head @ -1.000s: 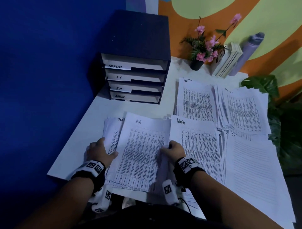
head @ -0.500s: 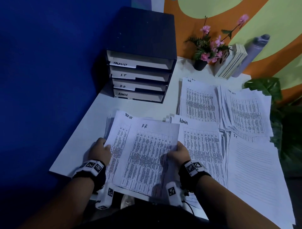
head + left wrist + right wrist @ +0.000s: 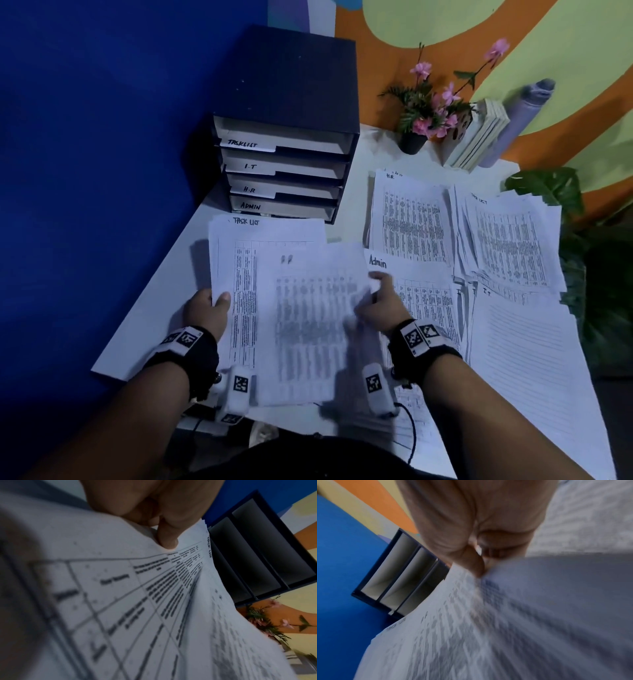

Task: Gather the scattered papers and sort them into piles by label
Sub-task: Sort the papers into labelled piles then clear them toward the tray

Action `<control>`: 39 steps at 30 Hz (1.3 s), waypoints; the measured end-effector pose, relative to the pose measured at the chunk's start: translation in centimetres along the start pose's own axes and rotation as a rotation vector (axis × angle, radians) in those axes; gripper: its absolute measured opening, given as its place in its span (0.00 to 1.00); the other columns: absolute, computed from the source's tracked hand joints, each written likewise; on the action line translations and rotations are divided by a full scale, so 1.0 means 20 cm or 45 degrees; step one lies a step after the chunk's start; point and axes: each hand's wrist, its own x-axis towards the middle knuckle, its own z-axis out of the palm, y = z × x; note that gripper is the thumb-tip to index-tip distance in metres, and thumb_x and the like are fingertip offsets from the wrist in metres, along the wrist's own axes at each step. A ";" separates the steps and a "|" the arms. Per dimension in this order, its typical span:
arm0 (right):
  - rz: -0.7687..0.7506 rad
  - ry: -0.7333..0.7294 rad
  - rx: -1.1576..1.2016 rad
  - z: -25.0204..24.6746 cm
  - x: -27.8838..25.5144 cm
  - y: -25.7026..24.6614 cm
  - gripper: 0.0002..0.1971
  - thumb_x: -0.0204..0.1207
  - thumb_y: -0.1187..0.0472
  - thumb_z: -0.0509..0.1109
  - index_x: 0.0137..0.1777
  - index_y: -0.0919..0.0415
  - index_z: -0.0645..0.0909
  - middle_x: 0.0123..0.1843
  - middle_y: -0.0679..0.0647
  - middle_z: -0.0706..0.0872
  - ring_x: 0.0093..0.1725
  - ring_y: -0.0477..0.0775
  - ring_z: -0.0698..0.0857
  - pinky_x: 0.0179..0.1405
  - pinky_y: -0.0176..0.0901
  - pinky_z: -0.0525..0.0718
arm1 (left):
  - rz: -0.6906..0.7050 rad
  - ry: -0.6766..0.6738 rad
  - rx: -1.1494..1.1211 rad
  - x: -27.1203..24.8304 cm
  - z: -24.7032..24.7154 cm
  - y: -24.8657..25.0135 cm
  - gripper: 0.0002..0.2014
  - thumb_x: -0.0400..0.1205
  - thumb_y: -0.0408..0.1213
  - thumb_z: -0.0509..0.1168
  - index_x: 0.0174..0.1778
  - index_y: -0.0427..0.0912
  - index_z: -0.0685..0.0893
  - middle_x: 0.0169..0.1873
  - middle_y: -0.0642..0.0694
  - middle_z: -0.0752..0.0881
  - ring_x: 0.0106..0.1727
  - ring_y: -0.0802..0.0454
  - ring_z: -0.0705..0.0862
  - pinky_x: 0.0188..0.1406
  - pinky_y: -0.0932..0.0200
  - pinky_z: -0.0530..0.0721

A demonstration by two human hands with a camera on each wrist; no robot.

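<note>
My left hand point(image 3: 214, 301) pinches the left edge of a stack headed "Task List" point(image 3: 239, 260), thumb on top, as the left wrist view shows at the thumb point(image 3: 167, 539). My right hand point(image 3: 376, 294) pinches the right edge of the blurred "H.R" sheet point(image 3: 308, 325) lying over that stack; the right wrist view shows the thumb point(image 3: 476, 566) on the paper point(image 3: 488, 628). Both are lifted off the white table point(image 3: 161, 308). An "Admin" pile point(image 3: 421, 298) lies right of my right hand. Farther back lie an "H.R" pile point(image 3: 411, 219) and a "Task List" pile point(image 3: 507, 240), with an "I.T" pile point(image 3: 524, 359) in front.
A dark four-tray organizer point(image 3: 284, 164) labelled Tasklist, I.T, H.R, Admin stands at the back left against the blue wall. A potted pink flower point(image 3: 424, 113), leaning books point(image 3: 479, 137) and a grey bottle point(image 3: 520, 116) stand at the back. A green plant point(image 3: 582, 240) borders the right edge.
Both hands have lifted the papers off the table and carried them forward. The H.R sheet has slid right over the Task List stack, which now shows its heading near the organizer.
</note>
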 end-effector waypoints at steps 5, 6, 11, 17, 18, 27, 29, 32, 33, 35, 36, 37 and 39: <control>0.019 0.577 -0.121 -0.35 0.11 0.02 0.10 0.77 0.71 0.61 0.56 0.59 0.70 0.36 0.60 0.81 0.37 0.63 0.83 0.31 0.49 0.76 | 0.027 -0.072 0.073 0.00 0.09 0.04 0.14 0.82 0.40 0.66 0.59 0.36 0.83 0.52 0.39 0.87 0.46 0.46 0.81 0.49 0.57 0.76; 0.005 0.619 -0.206 -0.42 0.13 0.03 0.08 0.76 0.72 0.62 0.51 0.60 0.75 0.39 0.62 0.82 0.40 0.64 0.83 0.35 0.45 0.74 | 0.040 -0.091 0.096 -0.01 0.11 0.05 0.14 0.81 0.38 0.68 0.59 0.36 0.83 0.52 0.40 0.88 0.46 0.47 0.81 0.48 0.58 0.76; 0.031 0.817 -0.154 -0.66 0.25 0.05 0.13 0.74 0.78 0.61 0.55 0.67 0.78 0.52 0.64 0.82 0.46 0.62 0.81 0.41 0.41 0.75 | -0.013 -0.113 0.219 -0.01 0.14 0.05 0.14 0.79 0.34 0.66 0.60 0.39 0.83 0.53 0.41 0.88 0.46 0.45 0.82 0.46 0.58 0.77; -0.038 0.643 -0.448 -0.78 0.39 0.01 0.12 0.75 0.77 0.61 0.52 0.70 0.84 0.58 0.69 0.77 0.54 0.68 0.80 0.46 0.47 0.74 | -0.058 -0.101 0.292 0.00 0.14 0.03 0.15 0.79 0.35 0.67 0.63 0.40 0.80 0.56 0.41 0.87 0.48 0.45 0.81 0.52 0.56 0.79; -0.026 0.608 -0.448 -0.78 0.41 0.00 0.14 0.76 0.76 0.61 0.57 0.70 0.84 0.63 0.69 0.77 0.56 0.67 0.80 0.49 0.46 0.75 | -0.061 -0.094 0.282 -0.01 0.14 0.03 0.15 0.79 0.36 0.68 0.62 0.40 0.81 0.55 0.41 0.87 0.48 0.45 0.82 0.52 0.56 0.79; 0.197 0.383 -0.796 -0.77 0.58 -0.09 0.39 0.77 0.64 0.69 0.83 0.47 0.53 0.87 0.55 0.43 0.85 0.65 0.50 0.80 0.71 0.55 | -0.074 -0.026 0.010 -0.09 0.13 0.05 0.15 0.74 0.34 0.76 0.53 0.37 0.80 0.46 0.43 0.84 0.45 0.47 0.82 0.47 0.58 0.78; 0.128 0.405 -0.759 -0.71 0.55 -0.12 0.36 0.78 0.62 0.68 0.83 0.47 0.56 0.87 0.56 0.42 0.85 0.65 0.47 0.81 0.71 0.52 | -0.079 -0.034 0.000 -0.10 0.12 0.04 0.18 0.73 0.35 0.78 0.55 0.37 0.82 0.47 0.43 0.85 0.46 0.46 0.83 0.49 0.56 0.80; -0.125 0.200 -0.485 -0.50 0.48 -0.17 0.28 0.81 0.59 0.67 0.80 0.55 0.67 0.83 0.61 0.64 0.81 0.64 0.65 0.80 0.61 0.65 | -0.057 -0.061 -0.013 -0.12 0.11 0.05 0.16 0.74 0.34 0.77 0.56 0.37 0.83 0.46 0.45 0.85 0.47 0.47 0.82 0.49 0.56 0.79; -0.155 0.092 -0.357 -0.41 0.44 -0.18 0.26 0.80 0.58 0.68 0.78 0.57 0.70 0.79 0.60 0.71 0.77 0.63 0.72 0.77 0.58 0.71 | -0.046 -0.066 -0.034 -0.13 0.11 0.06 0.15 0.75 0.33 0.76 0.56 0.37 0.83 0.45 0.45 0.84 0.46 0.48 0.82 0.49 0.57 0.78; -0.147 -0.062 -0.149 -0.25 0.34 -0.17 0.26 0.78 0.54 0.70 0.74 0.60 0.74 0.69 0.59 0.82 0.66 0.60 0.82 0.69 0.56 0.80 | -0.027 -0.074 -0.103 -0.14 0.10 0.07 0.14 0.76 0.32 0.75 0.57 0.38 0.84 0.44 0.46 0.85 0.46 0.49 0.83 0.48 0.59 0.77; -0.134 -0.111 -0.063 -0.17 0.31 -0.16 0.28 0.77 0.51 0.71 0.74 0.60 0.73 0.65 0.58 0.83 0.61 0.59 0.84 0.66 0.56 0.82 | -0.014 -0.082 -0.140 -0.15 0.10 0.08 0.14 0.76 0.31 0.74 0.57 0.39 0.84 0.44 0.46 0.86 0.46 0.49 0.84 0.48 0.59 0.78; -0.094 -0.151 0.021 -0.12 0.26 -0.15 0.30 0.77 0.50 0.71 0.76 0.59 0.69 0.63 0.56 0.82 0.59 0.57 0.83 0.64 0.55 0.83 | -0.009 -0.096 -0.175 -0.15 0.09 0.07 0.14 0.76 0.31 0.75 0.57 0.39 0.85 0.45 0.46 0.87 0.46 0.49 0.85 0.49 0.59 0.79; -0.005 -0.180 0.149 -0.03 0.21 -0.12 0.29 0.77 0.51 0.72 0.75 0.57 0.66 0.60 0.55 0.79 0.57 0.57 0.81 0.60 0.54 0.84 | -0.018 -0.120 -0.240 -0.14 0.08 0.06 0.15 0.75 0.32 0.76 0.57 0.41 0.85 0.46 0.47 0.89 0.48 0.48 0.87 0.50 0.58 0.80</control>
